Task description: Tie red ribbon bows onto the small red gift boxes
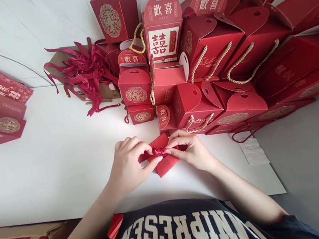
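A small red gift box [166, 166] lies on the white table in front of me, between my two hands. Across its top runs a dark red satin ribbon [159, 152], gathered into a knot or bow. My left hand [130, 163] pinches the ribbon from the left, its thumb along the near side of the knot. From the other side, my right hand [189, 149] has thumb and forefinger closed on the ribbon right at the knot. Both hands partly cover the box.
Red gift boxes [200, 103], some with gold rope handles, are stacked behind and to the right. A carton [105, 91] heaped with dark red ribbons [85, 68] stands back left. More boxes [7, 122] sit far left. An open cardboard carton [53, 233] is below the table's front edge.
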`<state>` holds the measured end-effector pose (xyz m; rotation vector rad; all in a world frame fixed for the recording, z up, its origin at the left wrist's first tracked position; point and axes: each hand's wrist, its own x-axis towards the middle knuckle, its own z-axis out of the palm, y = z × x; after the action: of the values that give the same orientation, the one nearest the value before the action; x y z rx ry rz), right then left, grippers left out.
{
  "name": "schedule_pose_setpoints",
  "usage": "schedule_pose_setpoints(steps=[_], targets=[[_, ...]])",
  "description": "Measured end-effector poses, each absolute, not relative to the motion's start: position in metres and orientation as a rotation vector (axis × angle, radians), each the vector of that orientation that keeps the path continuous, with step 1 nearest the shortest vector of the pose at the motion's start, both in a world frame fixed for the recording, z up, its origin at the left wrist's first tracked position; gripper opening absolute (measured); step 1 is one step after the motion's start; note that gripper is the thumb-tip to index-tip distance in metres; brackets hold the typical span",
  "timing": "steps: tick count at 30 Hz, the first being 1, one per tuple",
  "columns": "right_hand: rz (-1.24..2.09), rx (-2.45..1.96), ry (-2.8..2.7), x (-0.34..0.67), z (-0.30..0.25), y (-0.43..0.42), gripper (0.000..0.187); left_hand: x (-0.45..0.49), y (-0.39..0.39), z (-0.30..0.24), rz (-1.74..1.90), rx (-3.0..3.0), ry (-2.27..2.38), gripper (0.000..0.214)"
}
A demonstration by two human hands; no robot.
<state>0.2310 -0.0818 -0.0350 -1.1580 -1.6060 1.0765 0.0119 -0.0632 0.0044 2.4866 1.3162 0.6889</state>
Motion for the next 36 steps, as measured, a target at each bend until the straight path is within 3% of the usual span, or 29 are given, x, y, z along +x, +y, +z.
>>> schedule_pose_setpoints(steps=[9, 22, 31, 33, 36], targets=[[1.043, -1.144, -1.723, 0.232, -0.026, -0.083, 0.007, 0.009, -0.058, -0.001, 0.782, 2.056, 1.179, 0.012], [1.066, -1.245, -1.704, 0.247, -0.026, -0.086, 0.014, -0.011, -0.067, -0.008, 0.822, 2.248, 1.204, 0.012], [1.039, -1.302, -1.758, 0.248, -0.024, -0.087, 0.007, -0.003, -0.06, -0.003, 0.737, 2.306, 1.131, 0.02], [1.079, -1.298, -1.719, 0.249, -0.022, -0.088, 0.013, -0.004, -0.058, 0.0, 0.736, 2.303, 1.051, 0.029], [1.079, -1.312, -1.713, 0.25, -0.02, -0.092, 0.02, -0.008, -0.055, 0.003, 0.721, 2.356, 0.98, 0.025]])
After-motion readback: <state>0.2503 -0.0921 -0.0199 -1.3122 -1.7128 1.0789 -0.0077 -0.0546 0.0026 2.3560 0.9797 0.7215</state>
